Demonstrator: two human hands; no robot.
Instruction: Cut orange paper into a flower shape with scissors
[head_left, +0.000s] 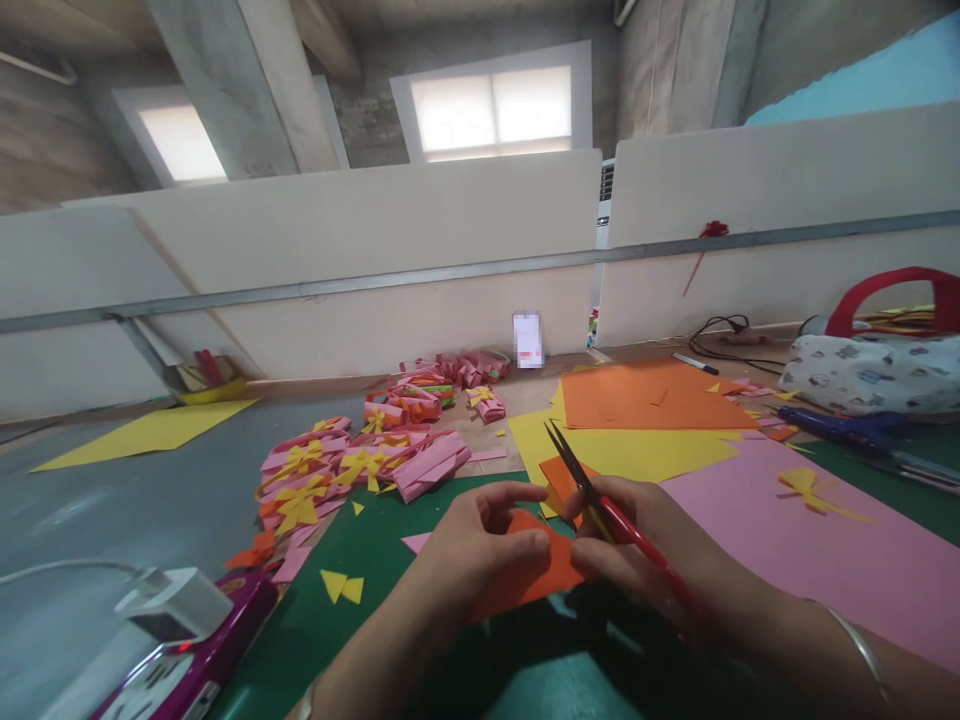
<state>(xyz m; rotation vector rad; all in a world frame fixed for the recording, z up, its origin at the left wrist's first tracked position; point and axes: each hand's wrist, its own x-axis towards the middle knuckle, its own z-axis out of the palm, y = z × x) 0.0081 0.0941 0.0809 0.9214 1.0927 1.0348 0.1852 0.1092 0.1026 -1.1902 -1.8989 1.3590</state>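
My left hand [480, 545] curves over a piece of orange paper [517, 590] held low over the green mat, its thumb pressed along the sheet. My right hand [652, 530] pinches the right end of that paper. It also holds a slim red-handled pointed tool [630, 530] with two narrow dark tips slanting up and left; scissors or tweezers, I cannot tell which. Behind the fingers lies a smaller folded orange piece [559, 480] over yellow sheets [637, 455]. Small yellow triangles [341, 587] lie left of my left forearm.
Pink paper bundles with yellow bows [360, 465] pile up at left. A purple power strip [247, 610] with a white charger [172, 605] sits front left. Pink paper [810, 520], a large orange sheet [652, 395], blue-handled scissors [847, 420] and a pouch [877, 370] occupy the right.
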